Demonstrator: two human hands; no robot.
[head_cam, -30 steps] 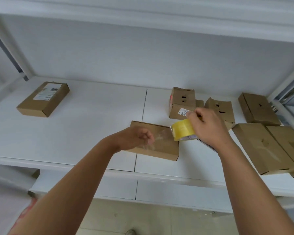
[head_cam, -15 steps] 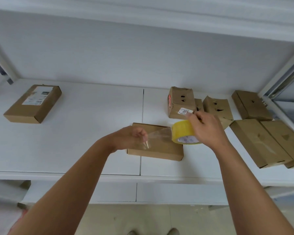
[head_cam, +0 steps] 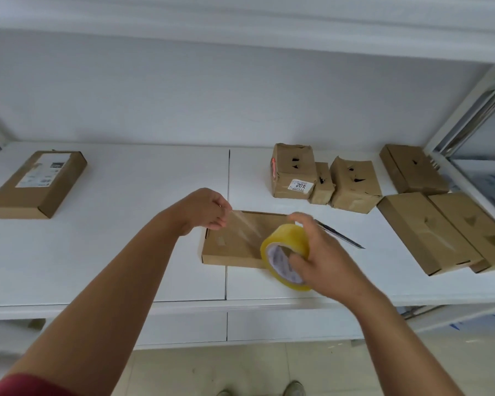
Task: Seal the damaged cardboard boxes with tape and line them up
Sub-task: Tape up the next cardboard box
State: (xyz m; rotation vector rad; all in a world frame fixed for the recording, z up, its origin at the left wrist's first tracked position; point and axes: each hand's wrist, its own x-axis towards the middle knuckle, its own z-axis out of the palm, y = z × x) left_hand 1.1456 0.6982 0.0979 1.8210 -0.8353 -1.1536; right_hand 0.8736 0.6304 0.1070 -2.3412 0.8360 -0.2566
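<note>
Left hand: the left hand [head_cam: 207,208] pinches the free end of a clear strip [head_cam: 246,227] above the flat box [head_cam: 235,244] at centre
Right hand: the right hand [head_cam: 319,250] grips the yellow roll [head_cam: 286,254], thumb in its core, at the flat box's 4 o'clock corner
Strip: stretched taut between both hands, slanting over the lid, from 10 o'clock down to 4 o'clock
Flat box: lies flat on the white shelf [head_cam: 126,252], just right of the seam between panels
Knife: a dark utility knife [head_cam: 340,235] lies on the shelf at the flat box's 3 o'clock, partly hidden by the right hand
Torn boxes: three crumpled boxes [head_cam: 352,184] with holes stand touching at 1 o'clock, one bearing a white label
Long boxes: two [head_cam: 423,232] lie side by side at 3 o'clock, a third [head_cam: 412,170] behind them near the frame
Labelled box: one box [head_cam: 37,182] sits well apart at 9 o'clock
</note>
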